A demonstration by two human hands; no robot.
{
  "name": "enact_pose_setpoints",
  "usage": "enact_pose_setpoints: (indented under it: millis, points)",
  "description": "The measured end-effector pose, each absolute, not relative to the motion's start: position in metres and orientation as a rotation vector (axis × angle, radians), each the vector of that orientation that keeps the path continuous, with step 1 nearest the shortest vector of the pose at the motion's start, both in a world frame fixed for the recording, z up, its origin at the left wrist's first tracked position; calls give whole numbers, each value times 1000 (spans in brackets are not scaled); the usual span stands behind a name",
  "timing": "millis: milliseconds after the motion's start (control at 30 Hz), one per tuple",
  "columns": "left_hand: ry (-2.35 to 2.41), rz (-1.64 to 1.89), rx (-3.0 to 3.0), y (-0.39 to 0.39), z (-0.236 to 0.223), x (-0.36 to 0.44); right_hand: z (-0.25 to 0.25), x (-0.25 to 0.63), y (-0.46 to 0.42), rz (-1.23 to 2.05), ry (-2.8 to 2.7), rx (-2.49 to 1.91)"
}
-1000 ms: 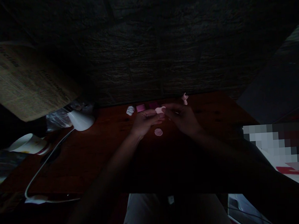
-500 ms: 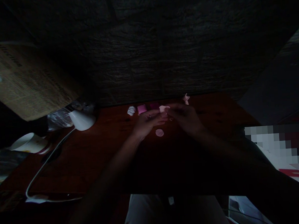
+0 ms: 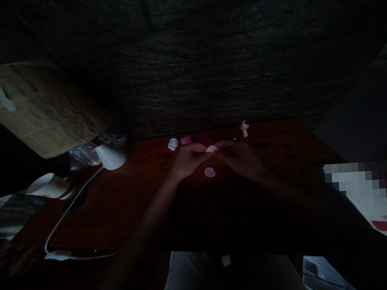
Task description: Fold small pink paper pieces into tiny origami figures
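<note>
Both my left hand (image 3: 188, 159) and my right hand (image 3: 239, 156) pinch a small pale pink piece (image 3: 211, 148), clay-like in look, between their fingertips. A flat round pink disc (image 3: 210, 172) lies on the wooden table just below it. Behind my left hand are a crumpled white lump (image 3: 173, 144), a pink square block (image 3: 186, 140) and a dark magenta square (image 3: 204, 139). Past my right hand stands a small pale pink shaped figure (image 3: 244, 128). The scene is dim, so the fingertips are hard to make out.
On the left are a white lamp base (image 3: 113, 157) with a cord, a paper cup (image 3: 49, 186) lying tilted, and a newsprint-patterned shade (image 3: 47, 110). A dark brick-patterned wall (image 3: 188, 66) rises behind the wooden table (image 3: 144, 200).
My hands have drawn closer around the pale pink piece, which now shows less between the fingers. The whole view has shifted slightly, moving things to the right in the picture.
</note>
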State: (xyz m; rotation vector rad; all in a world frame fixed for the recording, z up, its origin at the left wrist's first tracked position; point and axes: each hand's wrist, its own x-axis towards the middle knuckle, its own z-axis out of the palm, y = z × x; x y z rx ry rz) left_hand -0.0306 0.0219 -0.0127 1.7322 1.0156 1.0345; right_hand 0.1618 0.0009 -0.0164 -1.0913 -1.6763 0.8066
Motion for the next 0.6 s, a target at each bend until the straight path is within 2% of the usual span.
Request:
enact_pose_setpoints:
  millis: [233, 600]
  points:
    - [1058, 762, 1976, 23, -11, -47, -18, 161, -3, 784, -1957, -1222]
    - [1163, 686, 2172, 15, -6, -41, -14, 155, -8, 683, -2049, -1336]
